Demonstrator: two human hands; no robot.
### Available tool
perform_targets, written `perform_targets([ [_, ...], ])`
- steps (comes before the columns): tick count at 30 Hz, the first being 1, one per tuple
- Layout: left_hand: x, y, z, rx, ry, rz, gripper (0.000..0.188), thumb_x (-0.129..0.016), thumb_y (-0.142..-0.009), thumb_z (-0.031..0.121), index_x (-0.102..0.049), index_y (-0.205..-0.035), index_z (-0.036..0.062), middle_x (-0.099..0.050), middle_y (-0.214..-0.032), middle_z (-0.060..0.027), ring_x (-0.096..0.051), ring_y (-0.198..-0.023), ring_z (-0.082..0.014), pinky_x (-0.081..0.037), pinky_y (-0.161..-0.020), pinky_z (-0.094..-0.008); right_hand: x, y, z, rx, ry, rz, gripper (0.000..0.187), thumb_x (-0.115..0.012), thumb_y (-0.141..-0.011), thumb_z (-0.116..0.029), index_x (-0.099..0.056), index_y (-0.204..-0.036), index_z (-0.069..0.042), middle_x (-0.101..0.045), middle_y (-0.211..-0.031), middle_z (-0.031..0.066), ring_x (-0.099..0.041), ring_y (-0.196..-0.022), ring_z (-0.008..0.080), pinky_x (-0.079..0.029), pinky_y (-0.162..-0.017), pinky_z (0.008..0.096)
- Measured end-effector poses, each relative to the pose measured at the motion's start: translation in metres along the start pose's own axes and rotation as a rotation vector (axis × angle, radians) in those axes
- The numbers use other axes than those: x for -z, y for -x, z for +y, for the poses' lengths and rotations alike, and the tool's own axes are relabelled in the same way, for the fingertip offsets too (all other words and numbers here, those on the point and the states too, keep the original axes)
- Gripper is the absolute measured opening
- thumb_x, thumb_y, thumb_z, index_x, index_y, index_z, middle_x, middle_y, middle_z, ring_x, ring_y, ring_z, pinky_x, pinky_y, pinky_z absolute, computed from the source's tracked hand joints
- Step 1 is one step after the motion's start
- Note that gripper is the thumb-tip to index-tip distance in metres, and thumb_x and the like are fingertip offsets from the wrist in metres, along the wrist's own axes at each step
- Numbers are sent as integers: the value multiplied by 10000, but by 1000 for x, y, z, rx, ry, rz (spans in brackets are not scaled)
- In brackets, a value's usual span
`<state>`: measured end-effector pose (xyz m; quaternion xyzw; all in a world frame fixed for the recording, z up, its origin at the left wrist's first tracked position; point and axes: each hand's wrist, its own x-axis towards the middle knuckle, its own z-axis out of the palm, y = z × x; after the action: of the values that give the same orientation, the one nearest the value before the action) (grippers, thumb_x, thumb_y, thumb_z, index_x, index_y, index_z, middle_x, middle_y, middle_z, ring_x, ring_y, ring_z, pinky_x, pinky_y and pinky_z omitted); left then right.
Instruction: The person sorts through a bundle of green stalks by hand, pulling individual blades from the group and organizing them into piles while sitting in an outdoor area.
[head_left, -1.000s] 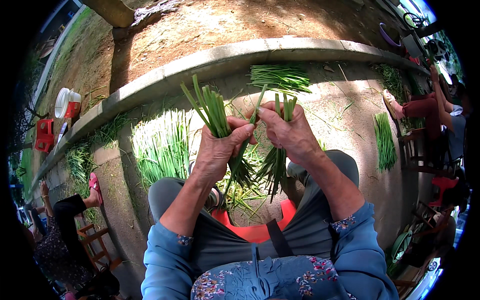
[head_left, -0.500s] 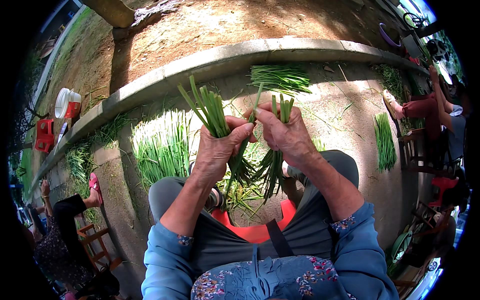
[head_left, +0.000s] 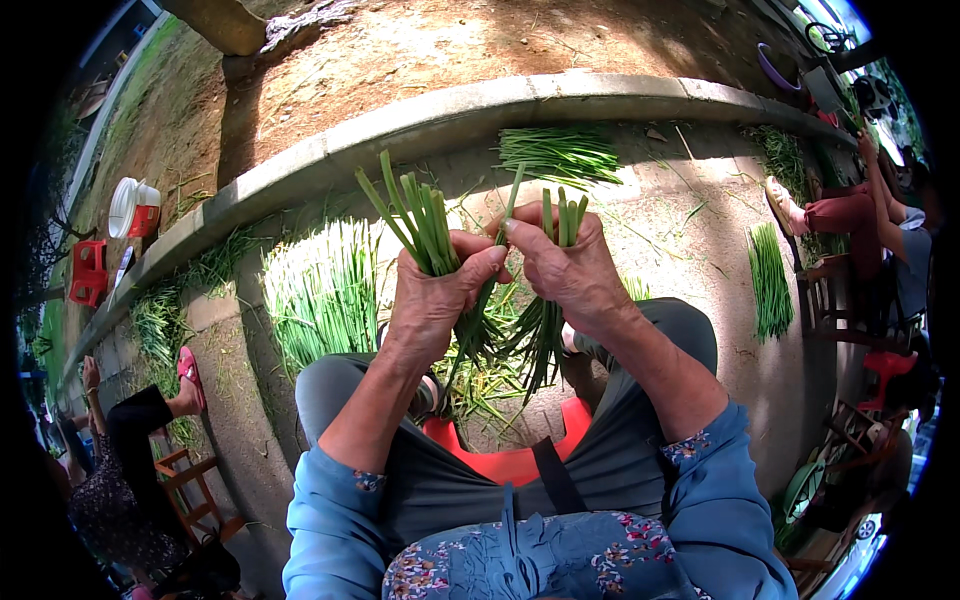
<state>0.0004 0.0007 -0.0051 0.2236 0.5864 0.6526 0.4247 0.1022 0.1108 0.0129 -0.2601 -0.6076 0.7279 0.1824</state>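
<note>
Over my lap, my left hand [head_left: 440, 285] is closed round a bunch of green vegetable stalks [head_left: 425, 225], thick cut ends up and dark leafy tips hanging below. My right hand [head_left: 570, 265] grips a smaller bunch of the same stalks [head_left: 566, 220] in its curled fingers. Between the hands, a single stalk [head_left: 514, 190] stands up, pinched by my right thumb and forefinger; the fingers of my left hand meet it lower down. My fingers partly hide where it is held.
A wide pile of stalks [head_left: 320, 295] lies left, another pile [head_left: 560, 155] by the curb [head_left: 440, 112], and a small bundle [head_left: 769, 282] right. Trimmings [head_left: 490, 395] litter the ground by my feet and red stool [head_left: 500, 465]. People sit at both sides; a white bucket [head_left: 125, 207] stands far left.
My right hand has shifted very slightly left, the single stalk with it. Both hands keep their bunches, and the piles lie as before.
</note>
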Motion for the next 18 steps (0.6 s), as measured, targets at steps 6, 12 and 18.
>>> perform_targets([
  [6,1,0,-1,5,27,1,118,-658,-794,156,-646,-783,39,-624,-643,-10,-403,-461,-11,-298,-415,-162,-2,1,-7,-37,1,-3,178,-534,-849,-141,-622,-898,5,-451,-523,-55,-357,-413,1,-240,-367,171],
  [12,1,0,-2,-5,4,-1,110,-660,-792,153,-650,-786,44,-624,-640,-7,-410,-468,-9,-305,-420,-164,-2,1,0,2,6,11,162,-547,-839,-133,-617,-896,1,-446,-524,-58,-360,-417,5,-246,-369,174],
  [18,0,1,-1,-11,-20,-22,108,-660,-791,150,-650,-794,42,-628,-644,-11,-415,-469,-11,-311,-423,-166,2,1,-2,-14,-9,29,223,-537,-855,-174,-635,-836,25,-571,-603,15,-467,-526,32,-377,-455,214],
])
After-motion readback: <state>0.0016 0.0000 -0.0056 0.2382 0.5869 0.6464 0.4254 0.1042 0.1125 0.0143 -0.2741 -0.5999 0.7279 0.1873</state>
